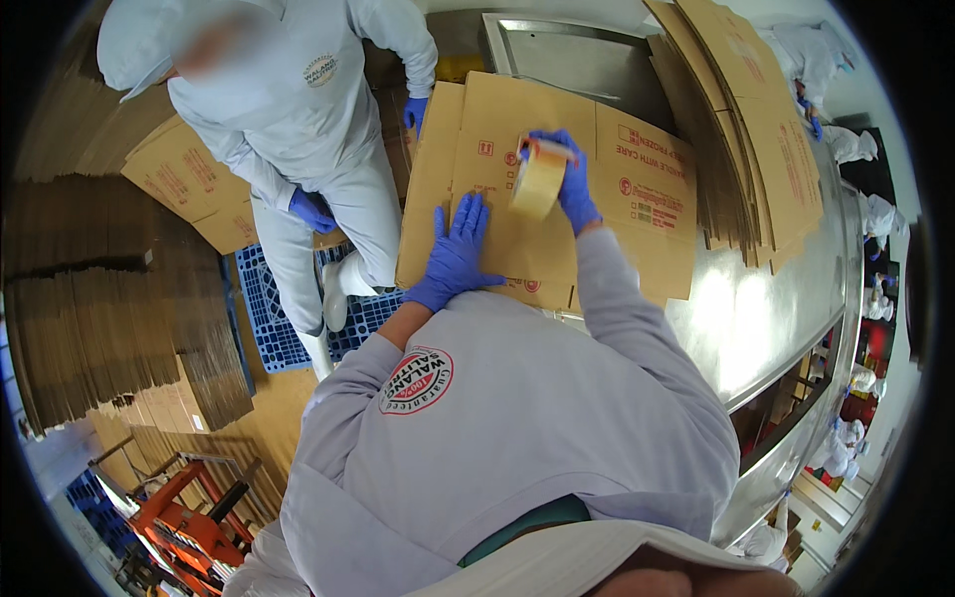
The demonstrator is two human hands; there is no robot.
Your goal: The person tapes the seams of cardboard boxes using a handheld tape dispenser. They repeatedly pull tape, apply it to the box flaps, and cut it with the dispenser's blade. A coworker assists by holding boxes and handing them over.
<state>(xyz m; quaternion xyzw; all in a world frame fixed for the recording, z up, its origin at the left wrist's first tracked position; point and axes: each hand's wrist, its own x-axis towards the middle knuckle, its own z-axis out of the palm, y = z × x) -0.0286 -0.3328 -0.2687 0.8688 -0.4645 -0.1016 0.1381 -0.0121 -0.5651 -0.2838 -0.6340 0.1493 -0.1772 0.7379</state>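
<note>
**Gloved hands and a tape roll over flattened cardboard**

The left hand (456, 251) lies palm down near the left edge of the flattened cardboard (637, 239), its thumb spread away from extended fingers. The right hand (569, 179) has its fingers curled around a tan tape roll (537, 187), held over the middle of the sheet, inside all its edges; whether roll and cardboard touch cannot be told. Beyond the sheet's right edge, the steel table (731, 323) shows a bare strip; farther up, a leaning carton stack (766, 139) bounds that side. Past the left edge stands a co-worker (288, 114), one gloved hand just beside the cardboard.
</note>
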